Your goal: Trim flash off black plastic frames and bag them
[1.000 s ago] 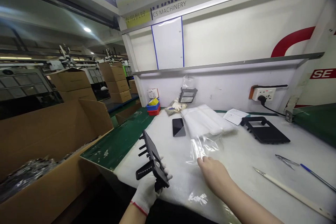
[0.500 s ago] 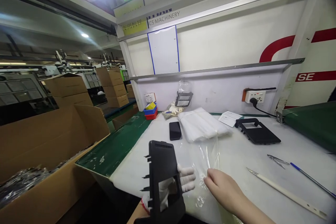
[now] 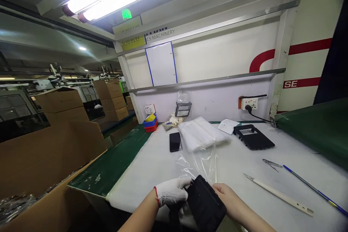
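A black plastic cover (image 3: 206, 204) is tilted low in the middle, at the table's front edge. My left hand (image 3: 174, 191), in a white glove with a red cuff, grips the cover's left side with thumb and fingers. My bare right hand (image 3: 228, 197) is closed at the cover's right edge, its fingertips partly hidden behind the part. A clear plastic bag (image 3: 202, 161) stretches from the stack of bags down to my hands, and my right hand pinches its edge.
A stack of clear bags (image 3: 203, 134) lies behind my hands, beside a black phone (image 3: 174, 142). To the right are another black cover (image 3: 255, 137), a white-handled knife (image 3: 280, 194), nippers (image 3: 272, 164) and a blue pen (image 3: 312, 188). An open cardboard box (image 3: 54, 152) stands left.
The black cover has turned and moved right and down, up against my right hand. My left hand has gone from spread fingers behind it to gripping its side. The view has shifted slightly.
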`<action>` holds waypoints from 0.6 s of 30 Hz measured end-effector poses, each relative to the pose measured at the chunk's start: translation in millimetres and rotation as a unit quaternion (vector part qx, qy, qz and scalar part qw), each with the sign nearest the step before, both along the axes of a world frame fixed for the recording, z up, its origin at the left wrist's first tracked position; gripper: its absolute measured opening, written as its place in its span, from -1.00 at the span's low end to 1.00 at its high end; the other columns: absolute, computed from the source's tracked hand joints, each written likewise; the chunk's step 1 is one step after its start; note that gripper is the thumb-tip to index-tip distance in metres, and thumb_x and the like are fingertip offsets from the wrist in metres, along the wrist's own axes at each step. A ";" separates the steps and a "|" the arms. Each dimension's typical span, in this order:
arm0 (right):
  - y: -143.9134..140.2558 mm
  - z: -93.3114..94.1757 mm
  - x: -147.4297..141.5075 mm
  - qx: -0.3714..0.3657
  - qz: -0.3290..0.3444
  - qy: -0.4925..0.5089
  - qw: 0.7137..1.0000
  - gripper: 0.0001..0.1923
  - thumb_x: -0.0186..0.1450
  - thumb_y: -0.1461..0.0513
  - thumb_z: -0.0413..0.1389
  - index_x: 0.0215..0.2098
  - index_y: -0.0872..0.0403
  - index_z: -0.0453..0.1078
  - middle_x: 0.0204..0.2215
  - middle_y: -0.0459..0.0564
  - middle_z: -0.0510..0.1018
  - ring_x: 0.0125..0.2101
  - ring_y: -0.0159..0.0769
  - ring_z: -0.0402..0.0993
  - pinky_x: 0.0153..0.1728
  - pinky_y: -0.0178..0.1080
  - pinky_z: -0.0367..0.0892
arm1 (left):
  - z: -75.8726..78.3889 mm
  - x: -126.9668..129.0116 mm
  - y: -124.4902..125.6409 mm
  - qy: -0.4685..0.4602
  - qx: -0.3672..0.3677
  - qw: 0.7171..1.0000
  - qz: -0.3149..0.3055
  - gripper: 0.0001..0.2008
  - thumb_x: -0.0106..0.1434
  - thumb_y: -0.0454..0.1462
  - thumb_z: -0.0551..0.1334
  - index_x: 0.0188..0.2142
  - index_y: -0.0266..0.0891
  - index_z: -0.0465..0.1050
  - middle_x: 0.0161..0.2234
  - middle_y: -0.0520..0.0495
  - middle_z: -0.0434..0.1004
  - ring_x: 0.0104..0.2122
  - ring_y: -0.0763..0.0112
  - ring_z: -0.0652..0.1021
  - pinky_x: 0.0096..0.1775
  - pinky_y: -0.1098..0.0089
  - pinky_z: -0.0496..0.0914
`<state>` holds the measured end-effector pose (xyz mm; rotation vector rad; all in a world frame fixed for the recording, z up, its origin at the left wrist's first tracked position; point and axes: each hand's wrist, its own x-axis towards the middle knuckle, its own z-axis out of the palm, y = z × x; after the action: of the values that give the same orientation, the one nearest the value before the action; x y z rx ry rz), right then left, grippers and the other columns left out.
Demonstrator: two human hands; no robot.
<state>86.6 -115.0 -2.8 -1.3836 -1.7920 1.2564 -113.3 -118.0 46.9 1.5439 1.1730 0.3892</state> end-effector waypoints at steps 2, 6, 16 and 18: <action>1.1 -0.2 3.6 0.005 0.016 0.007 1.000 -0.63 0.22 0.02 -0.19 -0.66 0.02 -0.03 -0.72 -0.21 0.06 -0.64 -0.44 0.08 -0.58 -0.36 0.05 | 1.8 0.3 1.0 0.012 -0.010 1.000 -0.022 -0.47 -0.19 -0.44 0.03 -0.18 -0.12 0.45 -0.47 0.10 0.42 -0.58 0.50 0.38 -0.56 0.52 0.20; 5.6 3.4 14.5 0.052 0.014 -0.028 0.998 -0.74 0.22 0.13 -0.18 -0.60 0.03 0.03 -0.67 -0.20 0.13 -0.58 -0.40 0.17 -0.52 -0.35 0.08 | 8.4 7.0 6.5 0.065 -0.007 0.996 -0.060 -0.22 -0.22 -0.44 0.05 0.08 0.02 0.28 -0.15 0.05 0.48 -0.47 0.45 0.44 -0.50 0.49 0.26; -10.4 35.1 32.2 0.157 0.022 -0.161 0.974 -0.71 0.28 0.15 -0.20 -0.59 0.04 -0.03 -0.59 -0.12 0.25 -0.50 -0.32 0.21 -0.47 -0.29 -0.01 | 6.7 -0.7 37.2 0.065 -0.052 0.993 0.084 -0.06 -0.25 -0.46 0.10 0.23 -0.24 -0.04 -0.67 0.11 0.38 -0.67 0.25 0.45 -0.42 0.15 0.38; -17.7 41.9 36.3 0.172 0.018 -0.198 0.965 -0.71 0.27 0.17 -0.19 -0.60 0.04 -0.02 -0.61 -0.10 0.29 -0.53 -0.31 0.22 -0.50 -0.28 -0.05 | 7.5 -6.3 34.4 0.029 -0.064 0.989 0.130 -0.06 -0.24 -0.48 0.09 0.22 -0.23 -0.06 -0.73 0.15 0.35 -0.71 0.28 0.43 -0.44 0.14 0.39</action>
<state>122.9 -132.7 39.1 -1.4725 -2.1835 0.6637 -119.6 -83.6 54.4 1.3025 1.4234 0.4340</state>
